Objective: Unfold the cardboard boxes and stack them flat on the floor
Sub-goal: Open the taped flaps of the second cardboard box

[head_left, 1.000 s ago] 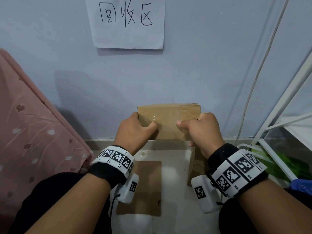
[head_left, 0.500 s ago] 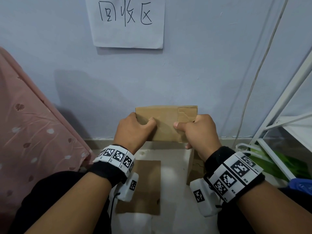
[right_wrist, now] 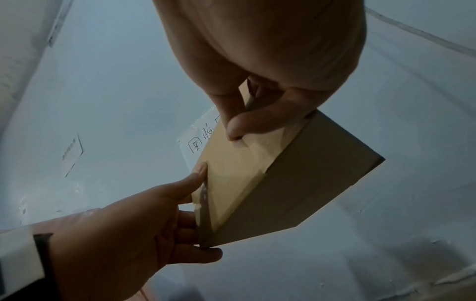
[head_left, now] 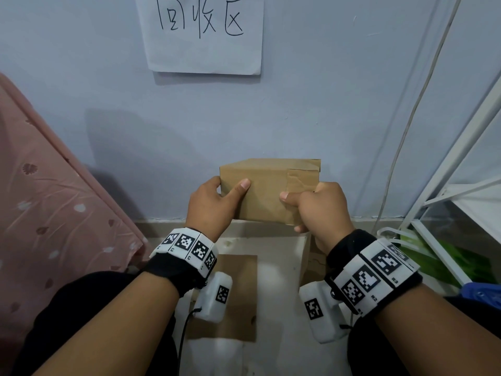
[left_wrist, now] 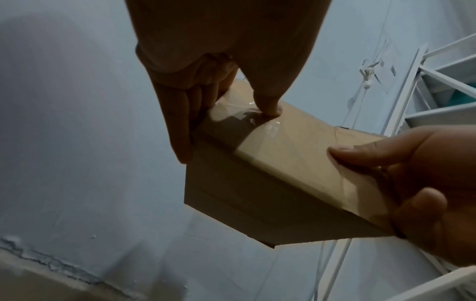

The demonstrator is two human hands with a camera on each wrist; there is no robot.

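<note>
A small brown cardboard box (head_left: 267, 189), taped along its top, is held up in front of the wall. My left hand (head_left: 214, 204) grips its left end, thumb on the near face and fingers behind. My right hand (head_left: 320, 207) grips the right end the same way, thumb pressed on the taped patch. In the left wrist view the box (left_wrist: 273, 175) shows a shiny tape strip under my left thumb. The right wrist view shows the box (right_wrist: 257, 183) pinched at both ends. On the floor below lies a flat piece of cardboard (head_left: 238, 297), partly hidden by my left wrist.
A paper sign (head_left: 202, 33) hangs on the pale wall above. Pink bedding (head_left: 48, 213) slopes on the left. A white metal rack (head_left: 461, 169) with a green bag (head_left: 447, 264) stands at the right, a white cable (head_left: 406, 126) beside it.
Both hands and the box have shifted slightly, and my left thumb has straightened and slid out over the near face. My grip at both ends is kept.
</note>
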